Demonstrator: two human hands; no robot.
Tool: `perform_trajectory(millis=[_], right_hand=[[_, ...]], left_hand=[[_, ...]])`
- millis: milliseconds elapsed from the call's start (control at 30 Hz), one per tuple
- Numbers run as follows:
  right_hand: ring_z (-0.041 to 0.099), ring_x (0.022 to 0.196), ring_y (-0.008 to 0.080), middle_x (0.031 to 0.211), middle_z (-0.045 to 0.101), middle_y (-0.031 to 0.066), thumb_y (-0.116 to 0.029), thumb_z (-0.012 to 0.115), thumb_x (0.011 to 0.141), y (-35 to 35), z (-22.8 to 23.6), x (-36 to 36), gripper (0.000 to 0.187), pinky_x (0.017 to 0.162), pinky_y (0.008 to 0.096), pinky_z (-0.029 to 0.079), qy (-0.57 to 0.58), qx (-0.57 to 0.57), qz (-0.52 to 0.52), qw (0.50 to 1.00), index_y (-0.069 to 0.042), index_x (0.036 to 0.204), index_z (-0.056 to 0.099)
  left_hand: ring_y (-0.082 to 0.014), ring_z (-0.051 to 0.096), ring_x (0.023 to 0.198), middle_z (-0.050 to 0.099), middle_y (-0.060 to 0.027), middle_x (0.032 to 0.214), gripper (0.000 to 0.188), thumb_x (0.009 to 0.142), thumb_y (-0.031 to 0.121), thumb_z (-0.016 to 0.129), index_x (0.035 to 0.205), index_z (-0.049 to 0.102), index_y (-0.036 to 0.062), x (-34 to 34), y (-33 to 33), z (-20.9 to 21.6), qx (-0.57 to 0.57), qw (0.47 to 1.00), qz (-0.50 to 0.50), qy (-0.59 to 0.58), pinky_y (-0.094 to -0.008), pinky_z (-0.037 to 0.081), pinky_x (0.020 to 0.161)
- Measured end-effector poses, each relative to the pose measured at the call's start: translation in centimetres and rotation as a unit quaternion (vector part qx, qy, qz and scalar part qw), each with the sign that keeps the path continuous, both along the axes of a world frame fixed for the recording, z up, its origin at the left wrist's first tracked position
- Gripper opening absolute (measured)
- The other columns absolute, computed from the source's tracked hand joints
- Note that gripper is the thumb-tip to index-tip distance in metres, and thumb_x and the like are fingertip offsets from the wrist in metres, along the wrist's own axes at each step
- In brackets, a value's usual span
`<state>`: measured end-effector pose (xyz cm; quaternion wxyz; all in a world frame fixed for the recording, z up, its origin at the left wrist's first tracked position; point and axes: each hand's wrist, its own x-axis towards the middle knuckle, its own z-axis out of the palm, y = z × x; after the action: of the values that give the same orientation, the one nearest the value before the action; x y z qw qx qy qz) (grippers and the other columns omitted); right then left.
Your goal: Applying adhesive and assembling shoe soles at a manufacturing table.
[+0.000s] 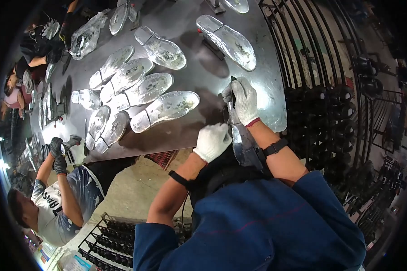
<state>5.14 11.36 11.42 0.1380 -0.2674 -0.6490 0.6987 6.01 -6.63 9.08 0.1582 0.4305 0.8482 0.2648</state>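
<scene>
My right hand (245,101), in a white knit glove with dark-smudged fingertips, is closed around the far end of a shiny metal shoe last (242,143). The last stands edge-on in front of my body, its near end by my waist. A small dark tip pokes out above those fingers; its kind is not clear. Close to the last's left side, my left hand (213,141) is curled in a white glove, and whatever its fingers hold is hidden. Several similar metal lasts (165,109) lie sole up in a cluster on the dark metal table (190,132).
Another last (228,41) rests on a stand at the far right of the table. A black rack of bars (298,40) runs along the right side. At the left, a person in grey gloves (59,153) works at the table. A rack of dark parts (111,241) stands behind.
</scene>
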Motion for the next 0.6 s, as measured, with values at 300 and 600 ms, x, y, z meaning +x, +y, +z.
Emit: perform_trajectory(millis=[300, 600], right_hand=[[0.063, 0.063, 0.0122, 0.076, 0.068, 0.0047, -0.026, 0.054, 0.11, -0.7, 0.2, -1.1, 0.027, 0.061, 0.0296, 0.052, 0.048, 0.031, -0.014, 0.998, -0.003, 0.098, 0.063], [0.059, 0.071, 0.0125, 0.077, 0.062, 0.0041, -0.02, 0.053, 0.11, 0.0, -2.1, 0.9, 0.025, 0.073, 0.0337, 0.057, 0.006, -0.021, -0.066, 0.998, -0.003, 0.091, 0.057]], left_hand=[[-0.0416, 0.067, 0.08, 0.067, -0.0175, 0.085, 0.016, 0.089, 0.018, 0.067, 0.088, 0.062, 0.0037, 3.0, -12.1, 5.8, -0.075, 0.986, 0.042, -0.145, -0.0514, 0.054, 0.073], [-0.0037, 0.055, 0.073, 0.062, 0.0044, 0.079, 0.008, 0.101, 0.003, 0.066, 0.093, 0.066, 0.0017, -16.4, -13.6, 14.4, 0.279, 0.856, 0.435, -0.01, -0.0226, 0.047, 0.067]])
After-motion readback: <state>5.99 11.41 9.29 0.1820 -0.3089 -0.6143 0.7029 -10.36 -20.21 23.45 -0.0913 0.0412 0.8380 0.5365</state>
